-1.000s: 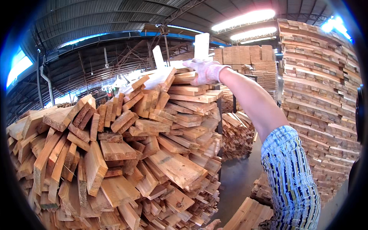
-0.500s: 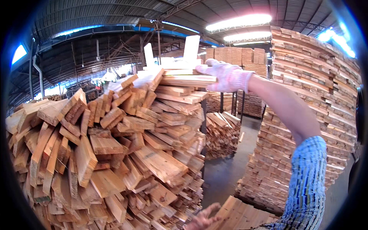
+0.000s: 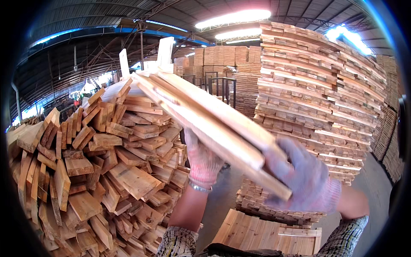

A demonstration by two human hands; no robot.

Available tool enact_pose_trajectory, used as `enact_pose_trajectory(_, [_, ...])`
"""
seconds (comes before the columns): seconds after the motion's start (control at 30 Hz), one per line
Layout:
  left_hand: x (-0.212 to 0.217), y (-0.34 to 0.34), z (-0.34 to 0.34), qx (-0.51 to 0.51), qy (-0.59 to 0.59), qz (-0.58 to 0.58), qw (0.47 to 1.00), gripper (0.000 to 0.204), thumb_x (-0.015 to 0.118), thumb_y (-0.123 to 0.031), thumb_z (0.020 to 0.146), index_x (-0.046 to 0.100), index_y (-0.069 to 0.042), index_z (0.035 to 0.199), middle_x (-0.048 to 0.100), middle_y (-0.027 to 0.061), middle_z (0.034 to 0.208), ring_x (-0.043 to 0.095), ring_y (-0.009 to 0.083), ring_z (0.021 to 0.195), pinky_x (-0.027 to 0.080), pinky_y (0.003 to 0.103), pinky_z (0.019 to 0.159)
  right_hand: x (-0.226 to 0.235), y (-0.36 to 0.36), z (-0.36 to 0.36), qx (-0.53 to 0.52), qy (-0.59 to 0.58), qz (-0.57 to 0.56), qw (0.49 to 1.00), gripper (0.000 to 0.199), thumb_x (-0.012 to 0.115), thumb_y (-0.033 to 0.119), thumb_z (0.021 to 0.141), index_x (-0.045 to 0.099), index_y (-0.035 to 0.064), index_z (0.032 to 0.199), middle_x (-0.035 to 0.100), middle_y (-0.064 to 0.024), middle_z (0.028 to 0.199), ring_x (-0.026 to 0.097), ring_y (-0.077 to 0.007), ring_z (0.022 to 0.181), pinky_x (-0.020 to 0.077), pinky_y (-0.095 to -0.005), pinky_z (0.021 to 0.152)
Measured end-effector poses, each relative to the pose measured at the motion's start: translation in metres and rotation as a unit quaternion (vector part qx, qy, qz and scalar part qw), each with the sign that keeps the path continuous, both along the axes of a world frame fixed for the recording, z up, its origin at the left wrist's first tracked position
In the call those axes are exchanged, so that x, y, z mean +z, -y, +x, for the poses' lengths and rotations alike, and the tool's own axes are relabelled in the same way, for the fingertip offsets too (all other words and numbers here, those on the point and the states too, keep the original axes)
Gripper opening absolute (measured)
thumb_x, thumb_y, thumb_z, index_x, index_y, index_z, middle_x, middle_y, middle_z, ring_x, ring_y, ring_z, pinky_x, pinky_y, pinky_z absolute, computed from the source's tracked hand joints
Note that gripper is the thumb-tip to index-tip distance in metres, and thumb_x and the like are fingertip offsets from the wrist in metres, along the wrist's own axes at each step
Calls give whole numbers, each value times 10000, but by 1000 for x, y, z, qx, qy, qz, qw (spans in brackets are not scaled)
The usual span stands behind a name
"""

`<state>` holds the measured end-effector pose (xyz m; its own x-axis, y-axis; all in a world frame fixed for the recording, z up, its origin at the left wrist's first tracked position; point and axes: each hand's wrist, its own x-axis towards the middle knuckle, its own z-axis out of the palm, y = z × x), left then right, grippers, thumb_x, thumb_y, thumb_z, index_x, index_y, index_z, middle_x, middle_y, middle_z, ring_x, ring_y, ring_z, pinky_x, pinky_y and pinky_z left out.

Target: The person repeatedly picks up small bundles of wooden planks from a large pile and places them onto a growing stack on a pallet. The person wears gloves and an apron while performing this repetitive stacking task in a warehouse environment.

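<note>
A few long, pale wooden boards (image 3: 201,122) slant across the middle of the view, their far ends over the top of a heap of loose boards (image 3: 132,180). My right hand (image 3: 306,177), gloved and slightly blurred, is closed around their near ends. Under the boards, my left hand (image 3: 201,160), in a pinkish knit glove, holds them from below; its fingertips are partly hidden behind the wood. A band circles the left wrist. Close below my hands lies a low, neat layer of boards (image 3: 250,233).
A tall stack of planks (image 3: 317,103) rises on the right, with more stacks (image 3: 227,55) behind it. Dark metal posts (image 3: 227,90) stand beyond the heap. Grey floor (image 3: 220,195) shows between the heap and the stacks.
My right hand has drawn several boards off the heap's top, toward me and down. The left hand has risen from the lower edge to under them. The view has turned right.
</note>
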<state>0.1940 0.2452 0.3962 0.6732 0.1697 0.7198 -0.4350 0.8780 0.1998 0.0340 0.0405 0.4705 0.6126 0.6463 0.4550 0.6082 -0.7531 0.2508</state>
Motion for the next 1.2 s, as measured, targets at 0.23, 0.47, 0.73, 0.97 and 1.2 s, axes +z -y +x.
enact_pose_trajectory(0.23, [-109, -13, -16, -82, -179, 160, 967, 784, 716, -520, 860, 432, -41, 1411, 583, 163, 1279, 596, 288, 1177, 531, 422, 993, -12, -11, 133, 103, -302, 259, 912, 1210, 705, 713, 763, 161, -8, 1569, 274, -286, 1578, 345, -378, 1445, 330, -452, 1179])
enact_pose_trajectory(0.47, [-171, -35, -28, -40, -217, 295, 930, 680, 858, -132, 699, 562, -46, 1305, 653, 62, 1176, 605, 224, 1143, 498, 371, 992, -222, -82, 259, 289, -562, 559, 536, 924, 516, 700, 921, 212, 137, 1587, 369, -107, 1551, 335, -211, 1445, 282, -352, 1192])
enact_pose_trajectory(0.73, [-333, -51, -36, -127, -318, 479, 808, 640, 835, 25, 700, 601, -75, 1287, 667, 50, 1207, 620, 216, 1140, 512, 360, 987, -294, -29, 159, 180, -563, 557, 584, 1004, 692, 491, 893, 123, 42, 1588, 411, -116, 1494, 368, -156, 1363, 321, -313, 1138])
enact_pose_trajectory(0.97, [-395, 26, -57, -255, -437, 477, 719, 652, 839, 116, 646, 599, -67, 1224, 659, 71, 1177, 647, 193, 1050, 585, 354, 881, -364, 53, 106, 205, -552, 611, 529, 1196, 866, 415, 760, 90, 21, 1580, 340, -161, 1550, 314, -218, 1428, 276, -368, 1178])
enact_pose_trajectory(1.2, [-525, 28, -56, -448, -615, 291, 580, 660, 757, -117, 862, 429, -60, 1432, 549, 145, 1355, 596, 273, 1191, 587, 470, 929, -541, 103, 43, -18, -356, 533, 767, 934, 794, 325, 721, 349, 17, 1483, 356, -276, 1495, 440, -443, 1341, 401, -465, 1108])
